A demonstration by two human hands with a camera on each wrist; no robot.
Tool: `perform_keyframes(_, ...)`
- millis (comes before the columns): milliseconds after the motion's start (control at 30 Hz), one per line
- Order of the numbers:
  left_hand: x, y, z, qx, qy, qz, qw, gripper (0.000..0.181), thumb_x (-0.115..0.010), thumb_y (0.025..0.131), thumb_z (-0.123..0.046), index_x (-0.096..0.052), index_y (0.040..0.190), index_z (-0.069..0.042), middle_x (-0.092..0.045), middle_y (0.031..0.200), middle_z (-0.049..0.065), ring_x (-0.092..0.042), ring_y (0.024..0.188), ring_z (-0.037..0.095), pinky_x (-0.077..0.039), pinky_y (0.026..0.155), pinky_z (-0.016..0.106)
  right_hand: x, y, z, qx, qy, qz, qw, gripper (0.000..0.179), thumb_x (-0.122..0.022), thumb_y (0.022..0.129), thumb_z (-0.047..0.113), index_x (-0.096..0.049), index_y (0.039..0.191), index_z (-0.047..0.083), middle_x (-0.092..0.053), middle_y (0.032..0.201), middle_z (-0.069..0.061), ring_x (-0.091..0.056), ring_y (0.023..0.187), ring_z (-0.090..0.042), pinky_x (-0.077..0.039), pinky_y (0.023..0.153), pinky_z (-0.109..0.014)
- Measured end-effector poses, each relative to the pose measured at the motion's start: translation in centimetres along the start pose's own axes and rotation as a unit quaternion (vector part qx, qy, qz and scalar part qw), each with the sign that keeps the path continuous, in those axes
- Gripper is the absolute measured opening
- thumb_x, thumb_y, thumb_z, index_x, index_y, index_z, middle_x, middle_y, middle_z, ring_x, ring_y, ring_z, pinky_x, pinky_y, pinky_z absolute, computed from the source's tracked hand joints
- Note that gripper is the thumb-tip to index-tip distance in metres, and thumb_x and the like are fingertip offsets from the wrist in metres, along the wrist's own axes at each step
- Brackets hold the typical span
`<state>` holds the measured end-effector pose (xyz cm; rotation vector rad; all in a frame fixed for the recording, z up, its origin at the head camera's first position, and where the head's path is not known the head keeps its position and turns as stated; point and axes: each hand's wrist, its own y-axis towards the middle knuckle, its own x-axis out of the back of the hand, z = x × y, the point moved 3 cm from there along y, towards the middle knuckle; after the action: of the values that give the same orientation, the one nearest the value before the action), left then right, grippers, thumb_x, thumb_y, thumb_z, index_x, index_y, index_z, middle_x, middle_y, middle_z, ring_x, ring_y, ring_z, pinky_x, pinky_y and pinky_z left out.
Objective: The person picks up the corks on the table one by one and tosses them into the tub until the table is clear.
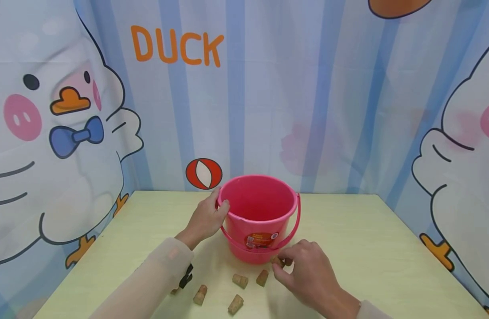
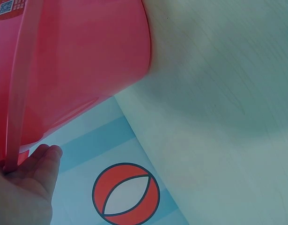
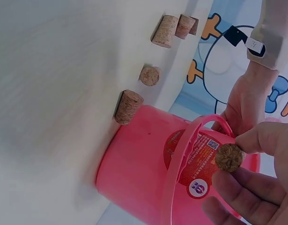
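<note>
five loose corks (image 1: 240, 280) are lying on the pale table (image 1: 356, 248), the leftmost sitting partly hidden by the left sleeve (image 1: 148, 279); left hand (image 1: 204, 217) is gripping the left rim of the pink bucket (image 1: 254, 228), which is standing behind the corks, handle (image 1: 296, 221) hanging down its front; right hand (image 1: 310, 274) is pinching a sixth cork (image 3: 229, 157) near the bucket's lower right front.

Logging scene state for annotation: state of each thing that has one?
Pink bucket: upright, open-topped; inner bottom not visible
Bucket handle: swung down across the front
Held cork: pinched in the right hand
Five other corks: loose on the table
Left hand: gripping the bucket's rim
Right hand: holding one cork
</note>
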<state>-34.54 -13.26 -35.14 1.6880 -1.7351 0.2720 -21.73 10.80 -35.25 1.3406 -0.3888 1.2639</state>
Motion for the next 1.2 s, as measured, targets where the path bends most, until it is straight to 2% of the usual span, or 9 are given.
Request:
perform_keyframes(400, -0.1, -0.2, -0.1, 0.004, -0.005, 0.000, 1.0000, 0.067, -0.051, 0.103, -0.033, -0.028, 0.162, -0.012, -0.052, 0.149, 0.008, -0.056, 0.123, 0.028, -0.060, 0.087, 0.045, 0.8, 0.5, 0.1, -0.001, 0.007, -0.033, 0.9994, 0.017, -0.091, 0.073, 0.030, -0.082, 0.087, 0.025, -0.064, 0.072, 0.022, -0.054, 0.070, -0.003, -0.051, 0.076, -0.027)
perform_keyframes(667, -0.1, -0.1, -0.1, 0.002, -0.007, -0.001, 1.0000, 0.067, -0.052, 0.103, -0.031, -0.028, 0.162, -0.011, -0.052, 0.150, 0.009, -0.055, 0.125, 0.029, -0.060, 0.088, 0.046, 1.3, 1.0, 0.1, 0.000, 0.017, -0.055, 0.9984, 0.019, -0.091, 0.074, 0.029, -0.083, 0.090, 0.023, -0.067, 0.074, 0.019, -0.056, 0.073, -0.005, -0.052, 0.077, -0.029)
perform_keyframes(900, -0.1, 0.0, -0.1, -0.003, -0.004, -0.001, 1.0000, 0.067, -0.052, 0.102, -0.030, -0.028, 0.162, -0.010, -0.052, 0.149, 0.009, -0.055, 0.125, 0.029, -0.060, 0.088, 0.046, 2.0, 1.2, 0.2, 0.023, 0.030, -0.082, 0.9959, 0.017, -0.090, 0.076, 0.025, -0.083, 0.090, 0.021, -0.068, 0.075, 0.017, -0.054, 0.074, -0.006, -0.051, 0.075, -0.030)
perform_keyframes(1200, 0.0, 0.0, -0.1, -0.004, 0.001, -0.003, 1.0000, 0.066, -0.052, 0.103, -0.030, -0.029, 0.161, -0.010, -0.053, 0.148, 0.010, -0.056, 0.123, 0.030, -0.060, 0.088, 0.046, 2.6, 2.0, 0.2, 0.039, 0.020, -0.104, 0.9937, 0.015, -0.090, 0.076, 0.022, -0.081, 0.087, 0.018, -0.069, 0.075, 0.010, -0.055, 0.076, -0.010, -0.050, 0.072, -0.032)
